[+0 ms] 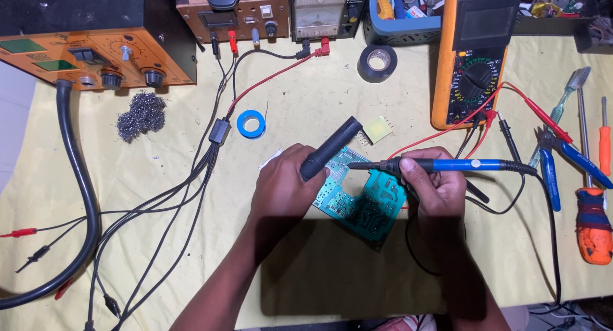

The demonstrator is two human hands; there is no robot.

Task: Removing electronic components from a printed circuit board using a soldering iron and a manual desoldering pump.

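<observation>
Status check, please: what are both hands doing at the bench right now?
Left hand grips black tool. Right hand holds blue soldering iron, tip on green circuit board. Nothing blocking.

A board (364, 203) lies mid-desk (306, 95), a meter (471, 56) behind it to the right, pliers (549, 171) by the right edge, wire wool (142, 116) behind-left.

A workbench (76, 178) under yellow cloth (creased), evenly lit.
</observation>
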